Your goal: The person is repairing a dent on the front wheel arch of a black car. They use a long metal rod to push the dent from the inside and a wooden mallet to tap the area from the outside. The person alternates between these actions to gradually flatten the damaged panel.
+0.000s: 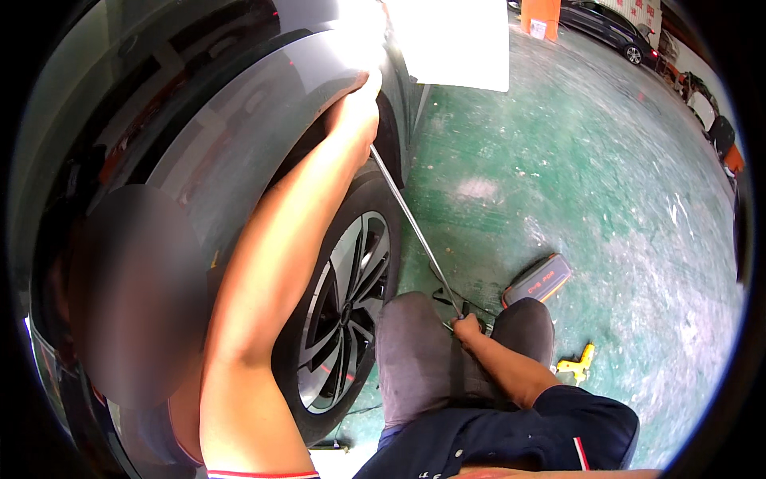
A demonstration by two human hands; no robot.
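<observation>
My right hand (467,328) is closed round the near end of a long, thin metal rod (413,227), between my knees. From there the rod slants up and left to the wheel arch, where it passes behind my left wrist. At the upper edge of the dark grey car fender (231,112), my left hand (353,113) is curled over the arch lip. Glare and the fender hide most of its fingers, and what they grip cannot be made out. Below my left forearm stands the car wheel (345,311) with its silver and black spokes.
A bright white panel (455,44) stands beyond the wheel. On the green floor (487,144) lie a grey case (536,281) with orange trim and a yellow glue gun (578,364). Cables run near my knees. A black car (602,30) is parked far right.
</observation>
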